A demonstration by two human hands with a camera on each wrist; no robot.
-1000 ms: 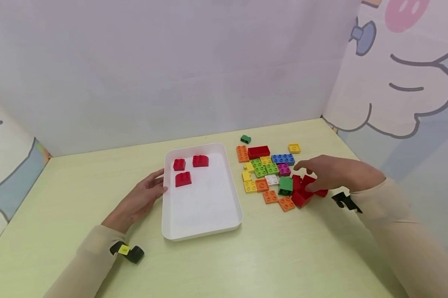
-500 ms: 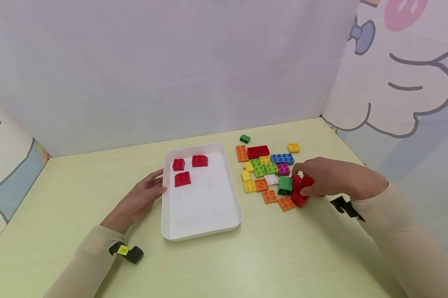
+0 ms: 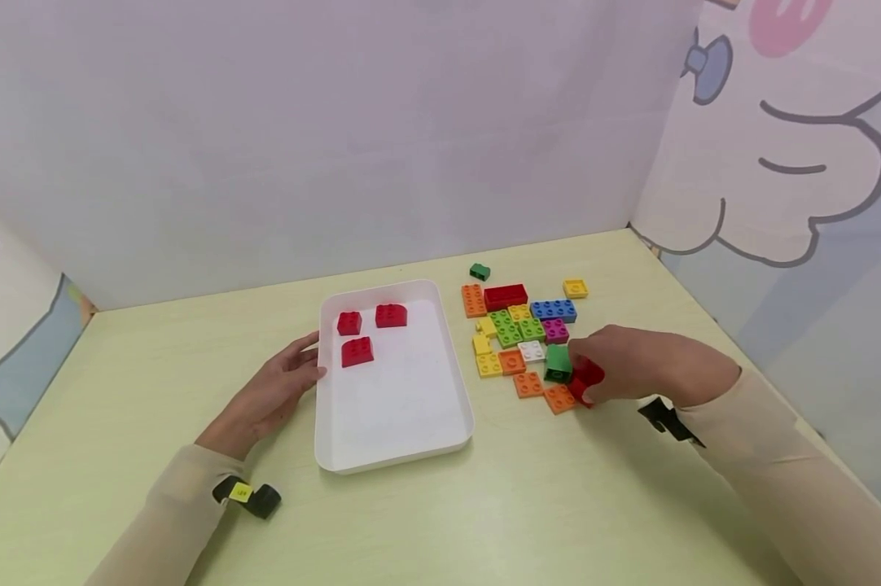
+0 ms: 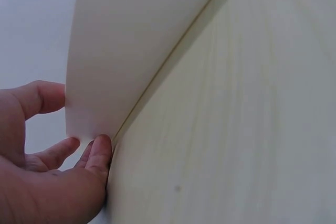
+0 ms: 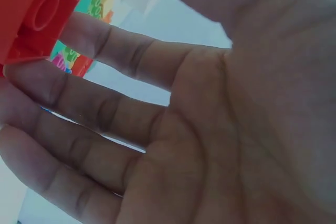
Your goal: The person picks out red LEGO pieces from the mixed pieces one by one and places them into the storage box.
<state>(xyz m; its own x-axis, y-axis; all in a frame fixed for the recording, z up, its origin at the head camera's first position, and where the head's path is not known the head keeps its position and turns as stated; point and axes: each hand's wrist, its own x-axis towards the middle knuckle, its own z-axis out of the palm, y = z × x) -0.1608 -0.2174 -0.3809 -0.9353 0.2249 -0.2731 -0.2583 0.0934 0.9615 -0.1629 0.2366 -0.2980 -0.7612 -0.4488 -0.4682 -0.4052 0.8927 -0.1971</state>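
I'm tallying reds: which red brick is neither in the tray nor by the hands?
The red brick beyond the lime bricks, immediately right of an orange brick. The other visible reds lie in the tray or at the right hand.

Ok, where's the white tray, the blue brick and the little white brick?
White tray (image 3: 404,407): head view, bare floor inside it.
Blue brick (image 3: 554,310): head view, studded top.
Little white brick (image 3: 532,352): head view, studded top.

I'm at a pale yellow-green table, closed in by a plain backdrop and side panels printed with cartoon figures (a pink, snout-like oval on my right). With toy bricks spread out, it looks like a children's playroom or a staged booth; which, I cannot tell.
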